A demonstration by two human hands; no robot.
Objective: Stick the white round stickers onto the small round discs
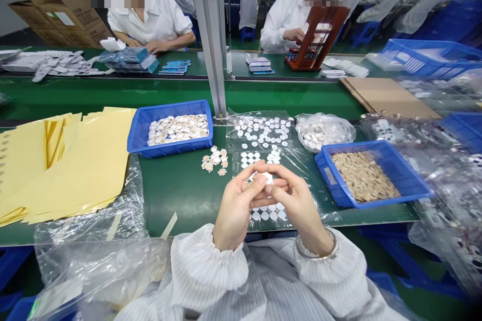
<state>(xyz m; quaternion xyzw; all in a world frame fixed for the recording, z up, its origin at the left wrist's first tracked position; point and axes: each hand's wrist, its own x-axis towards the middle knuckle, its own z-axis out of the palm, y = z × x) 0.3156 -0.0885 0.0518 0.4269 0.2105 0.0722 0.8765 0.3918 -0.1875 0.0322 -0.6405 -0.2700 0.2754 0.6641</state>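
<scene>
Both hands meet above the plastic-covered middle of the bench. Between my left hand (241, 195) and my right hand (295, 195) is a small white disc-shaped piece (268, 177), pinched by the thumbs and fingers of both. Its underside is hidden by my fingers. Rows of white round pieces (268, 213) lie on the clear plastic sheet (301, 180) below and beyond my hands. To the left sits a loose cluster of small pieces with tan centres (216, 159). My fingers are closed, and neither hand touches the bench.
A blue bin (133, 143) of white-edged pieces stands left of the metal post (213, 35). At right are a blue bin (410, 188) of tan discs and a plastic bag (326, 130) of white pieces. Yellow sheets (94, 160) cover the left. Two people sit opposite.
</scene>
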